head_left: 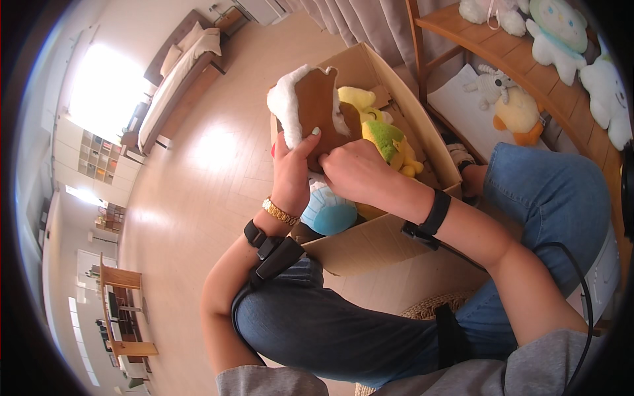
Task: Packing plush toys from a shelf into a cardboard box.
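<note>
A brown suede-like item (316, 106) with white fleecy edging is raised in both my hands over the near left part of an open cardboard box (369, 247). My left hand (292, 171) grips its lower left side, thumb lying across the brown face. With curled fingers, my right hand (354, 166) pinches the lower right edge; the fingertips are partly hidden. Inside the box, beside and below my hands, lie a yellow plush toy (359, 96), a green-and-yellow plush toy (385, 138) and a round light-blue plush toy (331, 210).
To the right, a curved wooden shelf (525, 54) bears several plush toys. Below it, a grey elephant plush (490, 86) and a yellow duck-like plush (517, 116) rest on a white surface. My jeans-clad knees flank the box. A black cable (587, 287) loops by my right arm. A bed (173, 84) stands far off.
</note>
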